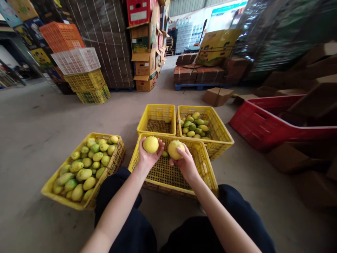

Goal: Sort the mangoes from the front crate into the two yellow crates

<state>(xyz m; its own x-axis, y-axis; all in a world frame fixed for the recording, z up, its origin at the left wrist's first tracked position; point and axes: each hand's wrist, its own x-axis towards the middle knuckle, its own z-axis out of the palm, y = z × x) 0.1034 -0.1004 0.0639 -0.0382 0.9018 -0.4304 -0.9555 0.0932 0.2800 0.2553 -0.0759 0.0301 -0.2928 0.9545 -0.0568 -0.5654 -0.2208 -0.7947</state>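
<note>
My left hand [147, 159] cups a round yellow lemon [151, 144], palm up, its fingers spread around the fruit. In my right hand [186, 162], the thumb and fingers grip a second, paler yellow lemon [176, 149]. Both hands are over the near yellow crate [207, 172], which has a perforated floor. Between the hands a small greenish lemon [164, 154] shows inside that crate. To the left stands a yellow crate [116, 160] filled with yellow and green lemons [84, 174].
Behind the near crate are a yellow crate [142, 121] with a fruit in its corner and another [223, 137] holding several yellow-green lemons. A red bin [252, 123] with cardboard is at the right. Stacked crates [85, 80] and cartons [143, 66] stand farther back.
</note>
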